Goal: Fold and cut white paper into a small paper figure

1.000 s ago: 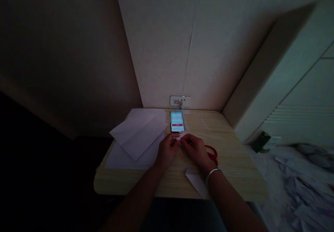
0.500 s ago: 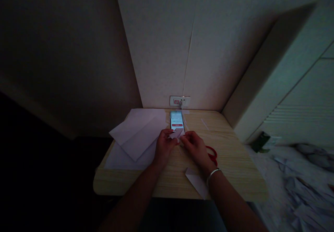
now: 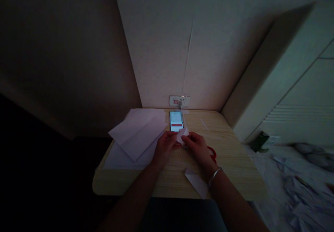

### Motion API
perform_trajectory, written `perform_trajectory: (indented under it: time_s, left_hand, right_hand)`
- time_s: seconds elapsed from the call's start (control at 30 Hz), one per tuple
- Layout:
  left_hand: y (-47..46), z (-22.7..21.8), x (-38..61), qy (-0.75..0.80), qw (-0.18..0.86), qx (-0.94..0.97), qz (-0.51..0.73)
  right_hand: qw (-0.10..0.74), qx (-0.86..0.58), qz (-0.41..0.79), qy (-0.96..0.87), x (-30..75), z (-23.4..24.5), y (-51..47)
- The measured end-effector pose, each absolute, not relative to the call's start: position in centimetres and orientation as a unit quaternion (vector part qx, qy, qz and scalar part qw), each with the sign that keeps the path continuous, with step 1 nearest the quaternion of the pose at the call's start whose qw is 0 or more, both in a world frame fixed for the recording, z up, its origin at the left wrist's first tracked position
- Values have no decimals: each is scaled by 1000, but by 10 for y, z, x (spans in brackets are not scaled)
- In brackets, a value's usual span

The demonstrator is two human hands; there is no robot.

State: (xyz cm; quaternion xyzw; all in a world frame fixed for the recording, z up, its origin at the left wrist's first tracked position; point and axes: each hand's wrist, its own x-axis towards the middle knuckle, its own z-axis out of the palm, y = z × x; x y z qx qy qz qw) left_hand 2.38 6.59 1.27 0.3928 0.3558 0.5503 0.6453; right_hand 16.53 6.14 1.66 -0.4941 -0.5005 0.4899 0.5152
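Note:
A small folded piece of white paper (image 3: 182, 133) is held between my two hands, just in front of a lit phone (image 3: 176, 124). My left hand (image 3: 166, 145) pinches its left side, fingers closed. Thumb and fingers of my right hand (image 3: 196, 145) grip the right side. Red-handled scissors (image 3: 212, 154) lie beside my right hand, partly hidden by it. Nearer the front edge, a cut piece of paper (image 3: 196, 183) rests by my right wrist, which wears a bracelet.
Large white paper sheets (image 3: 138, 134) overlap on the left of the wooden table (image 3: 229, 169). A paper strip (image 3: 204, 124) lies at the back right. A wall socket (image 3: 179, 101) with a plug is behind the phone. Crumpled bedding-like cloth (image 3: 305, 190) is at the right.
The folded paper has shifted slightly right and turned in my fingers. My right thumb now presses over its face, and my left hand has moved a little right.

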Motion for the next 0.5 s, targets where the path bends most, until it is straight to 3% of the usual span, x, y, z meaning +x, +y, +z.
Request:
perform_trajectory:
  time_s: [0.5]
  left_hand:
    - [68,13,26,405,599,381,577]
  right_hand:
    - [513,-476,481,-528,164,11,62]
